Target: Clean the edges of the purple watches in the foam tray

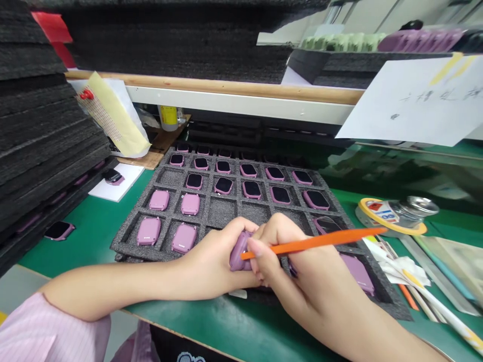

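Note:
A purple smartwatch body [238,254] is gripped in my left hand [215,251], above the near side of a grey foam tray [222,208]. My right hand [298,261] pinches a flat orange stick [309,244], whose tip touches the edge of the watch body. Compartments of the tray hold purple watch bodies. Farther back they lie with dark screens [252,189] up; at the near left, purple backs [184,237] face up. Another purple back [356,272] shows beside my right forearm. My hands hide part of the tray's near middle.
Stacked black foam trays [41,110] rise at the left. Loose watches [59,230] lie near them. At the right stand a metal-topped bottle [409,213] within a tape roll [364,211], a ruler [441,274] and several sticks. A shelf edge [234,103] crosses above the tray.

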{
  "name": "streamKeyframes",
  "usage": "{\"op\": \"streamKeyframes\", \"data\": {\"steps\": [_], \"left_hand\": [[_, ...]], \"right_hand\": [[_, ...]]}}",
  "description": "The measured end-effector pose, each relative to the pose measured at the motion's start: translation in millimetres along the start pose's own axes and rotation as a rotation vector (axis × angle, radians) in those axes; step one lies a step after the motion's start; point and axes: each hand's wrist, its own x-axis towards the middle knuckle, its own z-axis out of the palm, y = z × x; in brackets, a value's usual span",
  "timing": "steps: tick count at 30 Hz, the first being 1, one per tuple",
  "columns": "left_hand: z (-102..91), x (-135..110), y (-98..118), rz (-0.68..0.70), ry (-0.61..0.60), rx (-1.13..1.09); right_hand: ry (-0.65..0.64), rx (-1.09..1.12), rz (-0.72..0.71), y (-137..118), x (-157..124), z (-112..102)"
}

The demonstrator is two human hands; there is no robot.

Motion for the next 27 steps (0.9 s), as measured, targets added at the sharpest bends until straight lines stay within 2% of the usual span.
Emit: {"op": "streamKeyframes", "data": {"steps": [4, 10, 12, 15, 18, 20, 21, 22, 23, 25, 27], "left_hand": [[0.3, -0.1, 0.1, -0.024, -0.002, 0.006], [-0.3, 0.6, -0.5, -0.022, 0.008, -0.005], [-0.9, 0.6, 0.1, -0.034, 0.023, 0.010], [-1.8, 0.3, 3.6, -0.058, 0.042, 0.065], [-2.2, 0.7, 8.5, -0.084, 0.048, 0.109], [-2.2, 1.2, 10.9, -0.110, 0.050, 0.129], [-2.2, 1.4, 11.5, -0.117, 0.048, 0.135], [-2.2, 1.6, 11.8, -0.115, 0.048, 0.146], [-2.2, 1.7, 11.8, -0.109, 0.049, 0.160], [-2.2, 2.0, 11.5, -0.089, 0.060, 0.204], [-2.0, 2.1, 11.0, -0.080, 0.067, 0.241]], "right_hand": [[-0.053, 0.011, -0.024, 2.0, -2.9, -1.3], [-0.037, 0.030, -0.088, 4.6, -3.8, 3.7], [0.004, 0.085, -0.089, 5.0, -2.4, 2.1], [0.168, 0.234, -0.046, 8.5, -0.6, -14.7], [0.522, 0.322, -0.064, 23.7, -4.0, -50.3], [0.792, 0.196, -0.057, 44.0, -14.4, -78.5], [0.853, 0.080, 0.007, 56.8, -23.0, -91.7], [0.831, -0.074, 0.159, 70.8, -33.6, -103.2], [0.718, -0.253, 0.325, 85.1, -45.9, -112.6], [0.572, -0.393, 0.461, 112.6, -72.2, -122.7], [0.474, -0.500, 0.533, 135.5, -95.6, -121.0]]}}
